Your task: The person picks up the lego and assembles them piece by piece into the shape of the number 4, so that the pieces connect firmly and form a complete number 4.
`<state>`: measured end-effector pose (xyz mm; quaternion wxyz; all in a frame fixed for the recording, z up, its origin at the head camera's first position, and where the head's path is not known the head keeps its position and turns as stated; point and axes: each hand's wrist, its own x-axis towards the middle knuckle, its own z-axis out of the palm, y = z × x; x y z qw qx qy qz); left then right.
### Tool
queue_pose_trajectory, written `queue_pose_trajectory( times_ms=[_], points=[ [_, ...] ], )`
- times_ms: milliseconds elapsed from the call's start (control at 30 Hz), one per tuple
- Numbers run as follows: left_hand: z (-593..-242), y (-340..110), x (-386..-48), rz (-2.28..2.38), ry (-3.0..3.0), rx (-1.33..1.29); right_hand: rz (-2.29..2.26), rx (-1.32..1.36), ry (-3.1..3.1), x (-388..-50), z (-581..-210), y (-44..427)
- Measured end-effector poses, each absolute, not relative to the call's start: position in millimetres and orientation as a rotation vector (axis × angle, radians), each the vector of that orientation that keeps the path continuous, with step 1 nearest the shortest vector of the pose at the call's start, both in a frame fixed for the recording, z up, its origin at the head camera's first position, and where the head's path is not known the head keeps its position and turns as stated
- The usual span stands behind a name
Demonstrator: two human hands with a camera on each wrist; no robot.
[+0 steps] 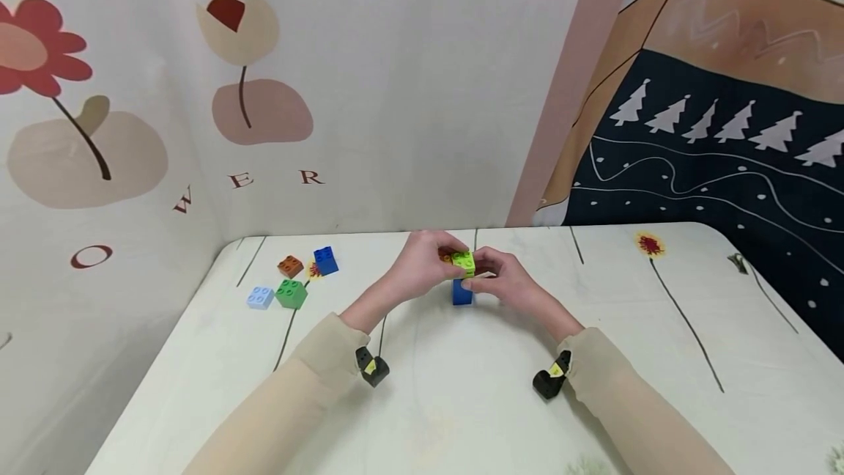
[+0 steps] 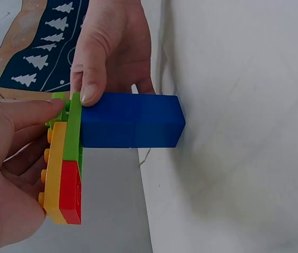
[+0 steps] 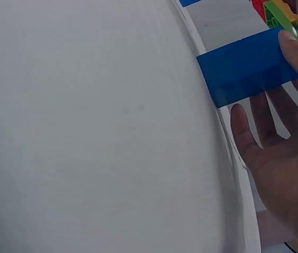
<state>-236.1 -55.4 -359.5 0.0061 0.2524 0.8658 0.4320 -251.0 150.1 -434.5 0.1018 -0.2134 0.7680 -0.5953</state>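
Two stacked blue bricks (image 2: 133, 121) stand on the table, seen also in the head view (image 1: 462, 293). Across their top lies a flat green piece (image 2: 73, 129), with a yellow-orange brick (image 2: 56, 174) and a red brick (image 2: 70, 192) joined to it on the left side. My left hand (image 1: 422, 266) grips the upper pieces, thumb on the light green part (image 1: 464, 263). My right hand (image 1: 508, 281) holds the top of the blue stack, its thumb (image 3: 296, 52) near the green piece and the other fingers behind.
At the table's back left lie an orange-brown brick (image 1: 290, 266), a blue brick (image 1: 326, 260), a light blue brick (image 1: 260, 297) and a green brick (image 1: 291, 294). A printed cloth (image 1: 395, 94) hangs behind the table (image 1: 448, 402).
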Motion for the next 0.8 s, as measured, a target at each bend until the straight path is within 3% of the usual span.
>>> queue_pose_trajectory(
  times_ms=[800],
  points=[
    [-362.8, -66.9, -249.0, 1.360, 2.626, 0.726, -1.784, -0.611, 2.217, -248.8, -431.0, 150.0]
  ],
)
